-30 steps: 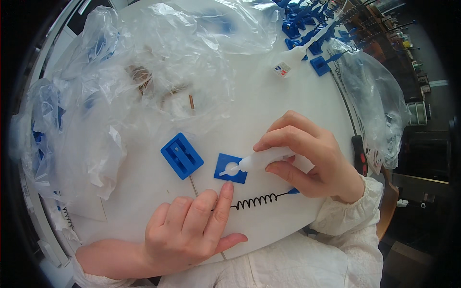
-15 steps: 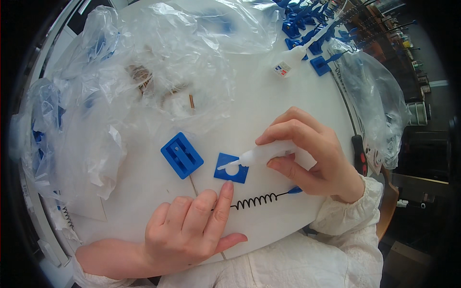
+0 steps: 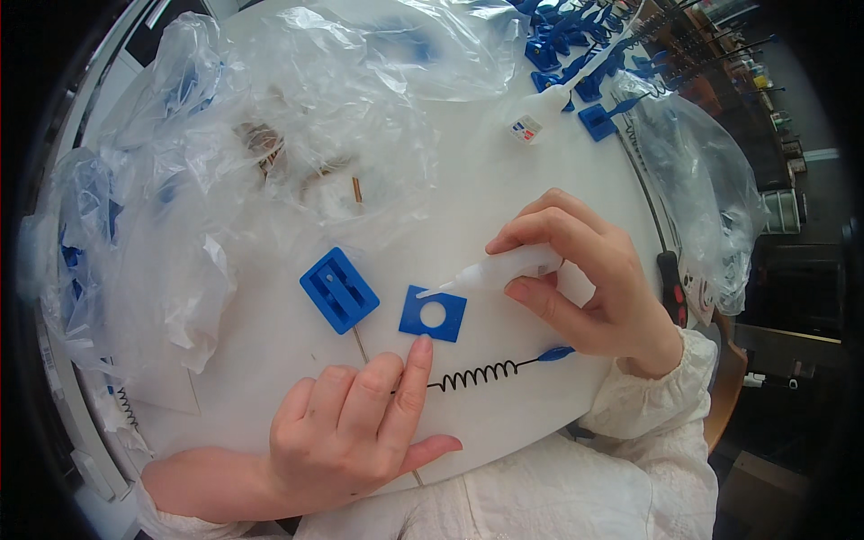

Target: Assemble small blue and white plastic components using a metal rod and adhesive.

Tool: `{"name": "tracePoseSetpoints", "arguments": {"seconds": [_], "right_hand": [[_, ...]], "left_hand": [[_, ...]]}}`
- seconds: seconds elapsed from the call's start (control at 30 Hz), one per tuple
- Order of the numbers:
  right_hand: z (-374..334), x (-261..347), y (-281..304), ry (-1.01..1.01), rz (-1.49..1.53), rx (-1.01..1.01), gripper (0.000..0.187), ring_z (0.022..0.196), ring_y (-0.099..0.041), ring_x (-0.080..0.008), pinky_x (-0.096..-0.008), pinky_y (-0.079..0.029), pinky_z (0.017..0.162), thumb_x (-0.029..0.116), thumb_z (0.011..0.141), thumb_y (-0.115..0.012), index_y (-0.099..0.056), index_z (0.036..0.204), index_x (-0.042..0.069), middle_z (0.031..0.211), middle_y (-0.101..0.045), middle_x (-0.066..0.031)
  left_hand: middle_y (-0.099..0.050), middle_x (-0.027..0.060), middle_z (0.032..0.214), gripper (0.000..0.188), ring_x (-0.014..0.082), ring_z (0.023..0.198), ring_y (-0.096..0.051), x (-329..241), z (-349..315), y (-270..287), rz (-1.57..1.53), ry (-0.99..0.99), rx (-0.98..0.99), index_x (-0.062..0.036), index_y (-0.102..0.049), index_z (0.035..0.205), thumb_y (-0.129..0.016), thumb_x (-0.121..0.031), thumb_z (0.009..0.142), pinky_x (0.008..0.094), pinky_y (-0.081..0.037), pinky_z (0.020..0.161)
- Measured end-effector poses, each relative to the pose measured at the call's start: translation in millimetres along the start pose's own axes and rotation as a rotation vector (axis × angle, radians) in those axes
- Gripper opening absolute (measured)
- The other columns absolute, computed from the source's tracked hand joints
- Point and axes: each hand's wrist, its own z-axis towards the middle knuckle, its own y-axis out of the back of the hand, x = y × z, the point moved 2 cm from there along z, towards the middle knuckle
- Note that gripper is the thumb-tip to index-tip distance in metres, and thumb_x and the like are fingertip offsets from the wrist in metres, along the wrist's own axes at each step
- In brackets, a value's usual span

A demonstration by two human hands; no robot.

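A flat blue square plate (image 3: pixel 455 315) with a round hole lies on the white table. My left hand (image 3: pixel 351 423) rests palm down, its index fingertip at the plate's near edge; the thumb sticks out sideways. Between thumb and fingers my right hand (image 3: pixel 589 279) grips a white squeeze bottle (image 3: pixel 513 268), tilted so its thin nozzle meets the plate's far left part. A black coiled wire (image 3: pixel 477 374) with a blue tip (image 3: pixel 556 355) lies nearer me, its left end running behind my left hand. Left of the plate sits a blue slotted block (image 3: pixel 339 290) with a thin rod below it.
Crumpled clear plastic bags (image 3: pixel 180 225) cover the left and far side. Another white nozzle bottle (image 3: pixel 540 117) lies at the far right, beside a pile of blue parts (image 3: pixel 567 49). At the right edge are a screwdriver (image 3: pixel 671 283) and a clear bag (image 3: pixel 702 180).
The bottle in my right hand has tilted and drawn back; its nozzle has gone from across the hole to the plate's far left part. My left hand has barely shifted.
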Motion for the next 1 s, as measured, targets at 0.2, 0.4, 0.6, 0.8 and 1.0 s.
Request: {"name": "tracePoseSetpoints", "arguments": {"seconds": [0.2, 0.4, 0.6, 0.8, 1.0], "right_hand": [[-2, -1, 4, -0.041, 0.059, -0.033, 0.024, 0.079, -0.061, -0.0161, -0.0241, -0.047, 0.065, -0.001, 0.079, -0.067, -0.065, 0.104, 0.000, 0.094, -0.062, -0.0098], [-8, -7, 18, -0.060, 0.053, 0.028, 0.023, 0.082, -0.064, -0.0178, -0.0245, -0.049, 0.069, 0.000, 0.079, -0.066, -0.065, 0.102, -0.001, 0.094, -0.063, -0.0100], [-9, -6, 19, -0.074, 0.016, 0.083, 0.023, 0.082, -0.065, -0.0189, -0.0257, -0.049, 0.068, -0.002, 0.077, -0.064, -0.065, 0.100, -0.001, 0.094, -0.063, -0.0099], [-10, -8, 19, -0.097, 0.026, 0.064, 0.022, 0.081, -0.065, -0.0194, -0.0251, -0.049, 0.068, -0.002, 0.077, -0.063, -0.065, 0.100, -0.002, 0.094, -0.062, -0.0098], [-10, -8, 19, -0.088, 0.028, 0.066, 0.023, 0.081, -0.064, -0.0190, -0.0251, -0.049, 0.068, -0.003, 0.078, -0.063, -0.065, 0.101, -0.002, 0.095, -0.061, -0.0101]], "left_hand": [[-0.055, 0.0047, 0.086, 0.072, 0.0170, 0.063, -0.049, 0, 1, 1, -0.010, -0.008, 0.006, 0.0019, -0.069, 0.118, -0.067, -0.059, 0.080, 0.0271, -0.043, 0.053], [-0.056, 0.0051, 0.087, 0.072, 0.0173, 0.064, -0.049, -1, 1, 0, -0.014, -0.006, 0.011, 0.0023, -0.069, 0.118, -0.068, -0.058, 0.079, 0.0272, -0.043, 0.053], [-0.056, 0.0050, 0.087, 0.072, 0.0174, 0.064, -0.049, -1, 0, 1, -0.004, -0.008, 0.005, 0.0025, -0.068, 0.118, -0.068, -0.059, 0.079, 0.0273, -0.043, 0.053], [-0.056, 0.0048, 0.087, 0.073, 0.0174, 0.064, -0.049, -1, 0, 0, -0.008, -0.006, 0.010, 0.0023, -0.068, 0.118, -0.068, -0.059, 0.078, 0.0275, -0.042, 0.053], [-0.055, 0.0048, 0.088, 0.074, 0.0174, 0.064, -0.049, -1, 0, -1, 0.009, -0.006, 0.005, 0.0019, -0.068, 0.119, -0.068, -0.060, 0.078, 0.0272, -0.042, 0.053]]}}
